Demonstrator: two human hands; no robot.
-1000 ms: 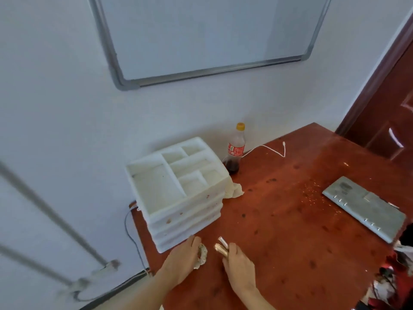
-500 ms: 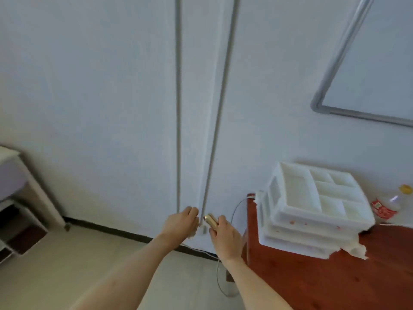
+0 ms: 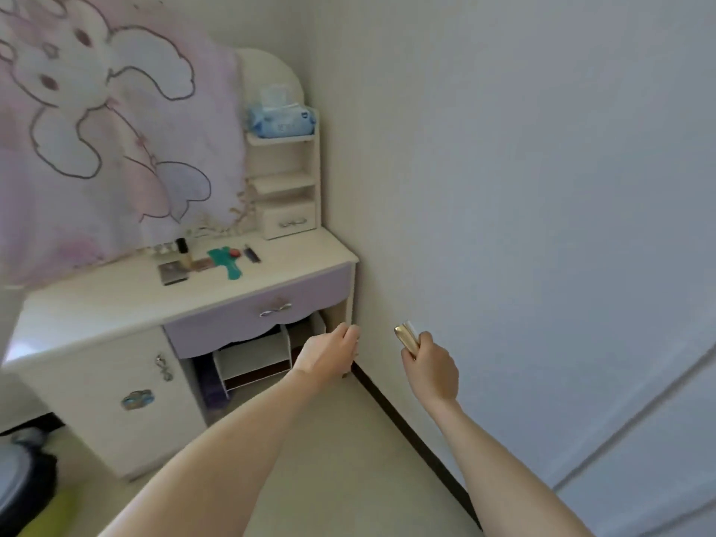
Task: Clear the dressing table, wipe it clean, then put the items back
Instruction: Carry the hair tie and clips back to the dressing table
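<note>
Right hand [image 3: 428, 368] gripped gold tubes [image 3: 407, 337]; left hand [image 3: 329, 352] curled, contents unclear; both short of the table [image 3: 116, 300]. Best set tubes upright beside the cosmetics [image 3: 209, 261]

There is one view only, from a wide-angle camera worn on the person's head, so nothing is shared between views. It looks forward and steeply down over both outstretched forearms, which enter from the bottom edge and reach toward the middle of the frame. The left hand [image 3: 329, 352] and right hand [image 3: 428, 368] sit nearest the lens. Past them, up and to the left, stands the table [image 3: 116, 300], seen from above and from off its right front corner, near but out of arm's reach. The wall fills the right half, bowed by the lens, and the floor runs along the bottom
</note>
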